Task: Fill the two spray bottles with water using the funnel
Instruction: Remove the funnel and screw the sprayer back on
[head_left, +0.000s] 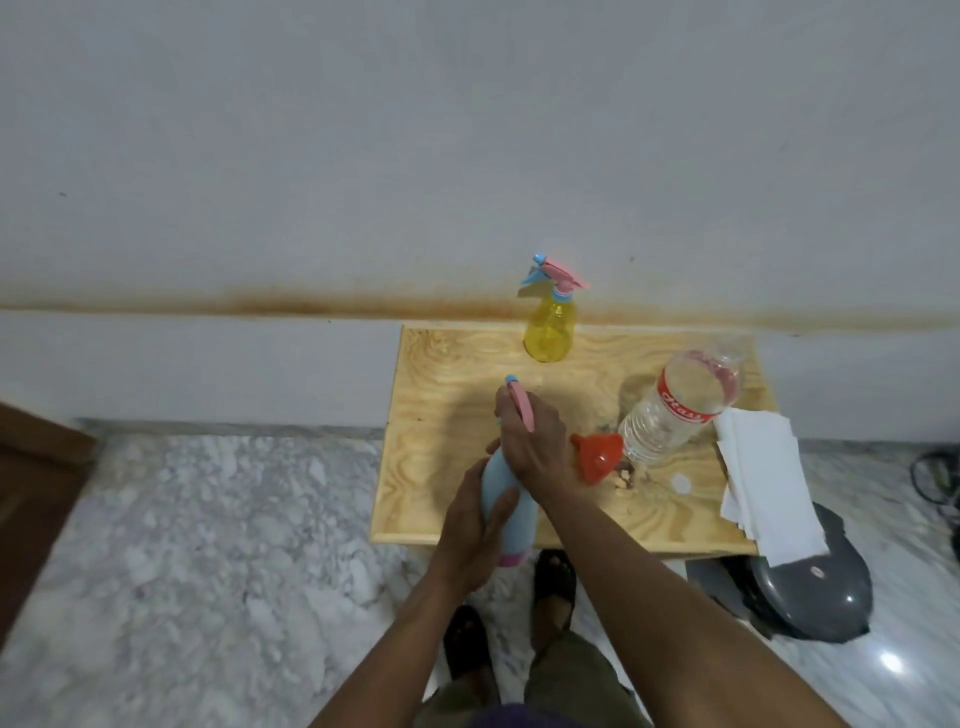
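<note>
The person stands at a small wooden table (441, 364) set against a pale wall, holding a light blue spray bottle (506, 512) over the table's near edge. The left hand (475, 530) wraps around the bottle's body from the left, with the thumb lying across its front. The right hand (530, 441) closes over the top of the bottle, fingers curled around the neck and the pink spray head (521, 402), whose blue nozzle tip sticks out beyond the knuckles. A yellow spray bottle (550, 332) stands upright at the far edge of the table, near the wall, with its pink and blue spray head on. An orange funnel (597, 457) lies on its side on the tabletop just right of the right hand. Touching the funnel, a clear plastic water bottle (675, 410) with a red label leans or lies at a slant, its neck pointing toward the far right corner. A stack of white paper towels (763, 483) hangs over the table's right edge, above a grey lid (831, 592) on the marble floor.
</note>
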